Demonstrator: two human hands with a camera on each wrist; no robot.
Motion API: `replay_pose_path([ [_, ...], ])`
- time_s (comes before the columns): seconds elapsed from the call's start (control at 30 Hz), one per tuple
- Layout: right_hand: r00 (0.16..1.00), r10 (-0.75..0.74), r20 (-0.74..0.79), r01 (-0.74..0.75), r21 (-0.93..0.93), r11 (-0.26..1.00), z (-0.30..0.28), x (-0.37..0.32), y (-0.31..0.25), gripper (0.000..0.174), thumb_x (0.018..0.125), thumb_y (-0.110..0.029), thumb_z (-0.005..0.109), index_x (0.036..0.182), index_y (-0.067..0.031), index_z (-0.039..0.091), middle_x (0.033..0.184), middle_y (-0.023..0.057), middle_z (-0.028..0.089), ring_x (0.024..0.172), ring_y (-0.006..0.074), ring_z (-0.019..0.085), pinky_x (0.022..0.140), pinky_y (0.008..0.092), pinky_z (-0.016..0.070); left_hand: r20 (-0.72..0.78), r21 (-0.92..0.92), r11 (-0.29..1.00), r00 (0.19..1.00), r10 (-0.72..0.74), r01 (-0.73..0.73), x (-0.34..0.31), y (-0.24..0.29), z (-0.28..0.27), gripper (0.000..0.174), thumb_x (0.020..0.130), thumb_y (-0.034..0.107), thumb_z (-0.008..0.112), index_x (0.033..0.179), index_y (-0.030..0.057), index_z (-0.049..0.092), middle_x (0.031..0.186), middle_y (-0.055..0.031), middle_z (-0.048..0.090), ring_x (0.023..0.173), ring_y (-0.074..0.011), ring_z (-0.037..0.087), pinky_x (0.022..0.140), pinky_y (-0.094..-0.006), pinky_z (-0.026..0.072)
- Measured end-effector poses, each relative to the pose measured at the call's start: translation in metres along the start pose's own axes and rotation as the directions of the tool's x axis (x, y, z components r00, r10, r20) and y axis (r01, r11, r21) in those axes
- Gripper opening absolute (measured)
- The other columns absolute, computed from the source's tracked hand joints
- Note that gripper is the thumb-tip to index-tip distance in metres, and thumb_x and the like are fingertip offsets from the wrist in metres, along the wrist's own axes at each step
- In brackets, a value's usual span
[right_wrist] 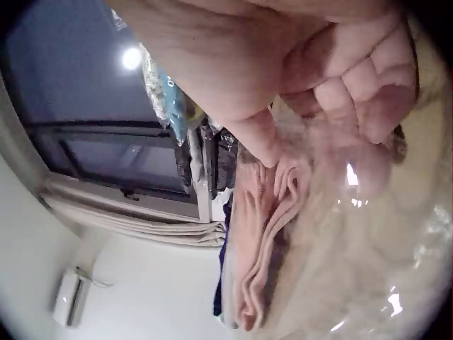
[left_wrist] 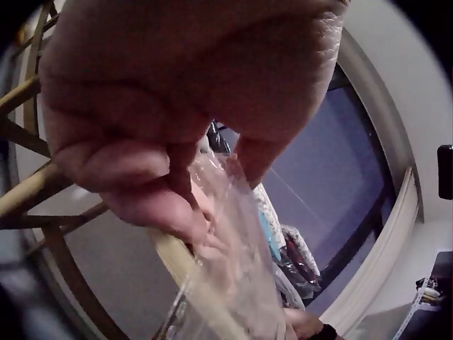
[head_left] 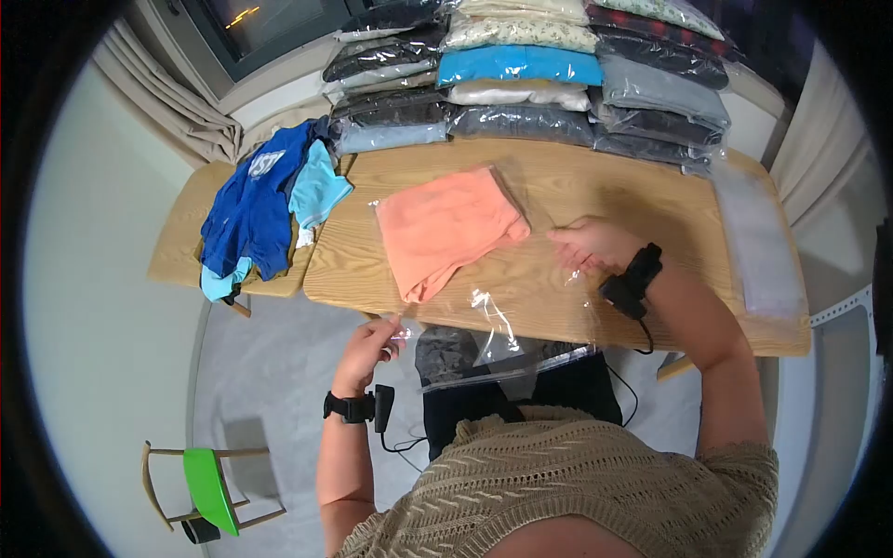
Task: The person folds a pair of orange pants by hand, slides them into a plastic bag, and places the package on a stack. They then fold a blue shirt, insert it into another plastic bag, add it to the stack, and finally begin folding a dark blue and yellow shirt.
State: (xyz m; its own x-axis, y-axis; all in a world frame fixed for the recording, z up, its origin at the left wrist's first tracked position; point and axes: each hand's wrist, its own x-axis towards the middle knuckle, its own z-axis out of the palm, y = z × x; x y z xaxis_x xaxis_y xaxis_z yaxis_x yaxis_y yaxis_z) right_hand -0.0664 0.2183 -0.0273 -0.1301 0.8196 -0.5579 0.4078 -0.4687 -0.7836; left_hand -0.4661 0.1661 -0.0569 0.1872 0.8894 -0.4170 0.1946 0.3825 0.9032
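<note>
A folded peach-coloured garment [head_left: 449, 228] lies on the wooden table, inside a clear plastic bag [head_left: 498, 321]. The bag's near end hangs past the table edge over the person's lap. At the bag's near left side, the left hand [head_left: 370, 346] pinches the film between thumb and fingers; the left wrist view shows the gathered plastic [left_wrist: 237, 248] between the fingertips. On the bag's right side, the right hand [head_left: 595, 244] grips the film with thumb and curled fingers, just right of the garment. Close up, the garment's folded edge [right_wrist: 265, 234] shows beside the right thumb.
Bagged garments [head_left: 521, 67] are stacked along the table's back edge. Flat clear bags [head_left: 758, 237] lie at the right end. Loose blue clothes [head_left: 260, 200] rest on a smaller table at left. A green-seated chair [head_left: 212, 488] stands on the floor at lower left.
</note>
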Motion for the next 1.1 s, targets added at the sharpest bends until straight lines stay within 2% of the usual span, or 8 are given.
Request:
replay_pose_path([
  [0.3, 0.974, -0.227, 0.023, 0.156, 0.657, 0.738, 0.008, -0.012, -0.017, 0.025, 0.085, -0.030, 0.061, 0.086, -0.0053, 0.058, 0.073, -0.0002, 0.056, 0.062, 0.0092, 0.053, 0.051, 0.0194, 0.0388, 0.086, -0.436, 0.883, 0.969, 0.232, -0.173, 0.003, 0.052, -0.017, 0.017, 0.085, 0.014, 0.052, 0.071, 0.0057, 0.057, 0.065, 0.0003, 0.053, 0.053, -0.0078, 0.046, 0.046, -0.0195, 0.0328],
  [0.37, 0.519, -0.819, -0.245, 0.754, -0.320, 0.574, 0.008, -0.058, -0.041, 0.020, 0.086, -0.029, 0.060, 0.082, -0.0097, 0.057, 0.072, -0.0046, 0.054, 0.059, 0.0071, 0.049, 0.052, 0.0167, 0.0370, 0.016, -0.637, 0.731, 0.944, 0.330, -0.245, -0.013, 0.089, -0.014, 0.018, 0.087, 0.017, 0.052, 0.074, 0.0065, 0.056, 0.064, 0.0005, 0.053, 0.051, -0.0083, 0.043, 0.045, -0.0201, 0.0314],
  [0.4, 0.521, -0.817, -0.247, 0.752, -0.320, 0.576, 0.006, -0.072, -0.055, 0.020, 0.086, -0.029, 0.060, 0.082, -0.0097, 0.057, 0.072, -0.0046, 0.054, 0.059, 0.0071, 0.049, 0.052, 0.0167, 0.0370, 0.001, -0.671, 0.692, 0.933, 0.361, -0.267, -0.025, 0.109, -0.010, 0.018, 0.088, 0.019, 0.052, 0.076, 0.0066, 0.057, 0.064, 0.0009, 0.053, 0.050, -0.0085, 0.042, 0.045, -0.0203, 0.0312],
  [0.47, 0.901, -0.348, -0.259, 0.414, 0.751, 0.514, -0.001, -0.090, -0.083, 0.017, 0.086, -0.028, 0.061, 0.082, -0.0114, 0.056, 0.071, -0.0061, 0.052, 0.055, 0.0058, 0.044, 0.050, 0.0152, 0.0346, 0.003, -0.719, 0.640, 0.919, 0.394, -0.272, -0.044, 0.140, -0.006, 0.019, 0.089, 0.022, 0.053, 0.079, 0.0076, 0.058, 0.065, 0.0023, 0.054, 0.050, -0.0079, 0.042, 0.044, -0.0196, 0.0310],
  [0.63, 0.880, -0.383, -0.280, 0.456, 0.720, 0.522, -0.021, -0.090, -0.080, 0.016, 0.085, -0.027, 0.063, 0.081, -0.0119, 0.056, 0.066, -0.0064, 0.050, 0.054, 0.0046, 0.044, 0.047, 0.0156, 0.0325, -0.244, -0.765, 0.574, 0.956, 0.162, -0.293, -0.037, 0.173, 0.023, 0.015, 0.089, 0.021, 0.054, 0.079, 0.0097, 0.058, 0.065, 0.0029, 0.055, 0.051, -0.0066, 0.042, 0.043, -0.0180, 0.0306],
  [0.7, 0.859, -0.458, -0.228, 0.459, 0.738, 0.494, -0.033, -0.086, -0.070, 0.017, 0.084, -0.027, 0.063, 0.081, -0.0121, 0.056, 0.065, -0.0062, 0.049, 0.054, 0.0046, 0.044, 0.046, 0.0158, 0.0319, 0.093, -0.763, 0.634, 0.951, 0.295, -0.123, -0.025, 0.167, 0.021, 0.016, 0.089, 0.021, 0.054, 0.079, 0.0091, 0.058, 0.064, 0.0033, 0.054, 0.051, -0.0063, 0.042, 0.043, -0.0181, 0.0305],
  [0.9, 0.720, -0.298, -0.626, 0.687, 0.587, 0.428, -0.014, -0.132, -0.063, 0.017, 0.087, -0.028, 0.060, 0.079, -0.0124, 0.057, 0.067, -0.0057, 0.051, 0.054, 0.0050, 0.044, 0.049, 0.0194, 0.0337, 0.026, -0.560, 0.705, 0.841, 0.541, -0.436, -0.025, 0.155, 0.045, 0.023, 0.091, 0.022, 0.050, 0.074, 0.0074, 0.054, 0.058, 0.0029, 0.045, 0.049, -0.0072, 0.036, 0.046, -0.0188, 0.0326],
  [1.1, 0.724, -0.444, -0.528, 0.544, 0.040, 0.838, -0.006, -0.125, 0.053, 0.024, 0.089, -0.029, 0.057, 0.074, -0.0096, 0.057, 0.064, -0.0041, 0.052, 0.056, 0.0059, 0.047, 0.051, 0.0200, 0.0360, 0.166, -0.210, 0.955, 0.955, 0.246, -0.210, 0.008, 0.053, 0.049, 0.027, 0.090, 0.025, 0.052, 0.079, 0.0029, 0.063, 0.067, -0.0039, 0.061, 0.057, -0.0088, 0.054, 0.050, -0.0201, 0.0404],
])
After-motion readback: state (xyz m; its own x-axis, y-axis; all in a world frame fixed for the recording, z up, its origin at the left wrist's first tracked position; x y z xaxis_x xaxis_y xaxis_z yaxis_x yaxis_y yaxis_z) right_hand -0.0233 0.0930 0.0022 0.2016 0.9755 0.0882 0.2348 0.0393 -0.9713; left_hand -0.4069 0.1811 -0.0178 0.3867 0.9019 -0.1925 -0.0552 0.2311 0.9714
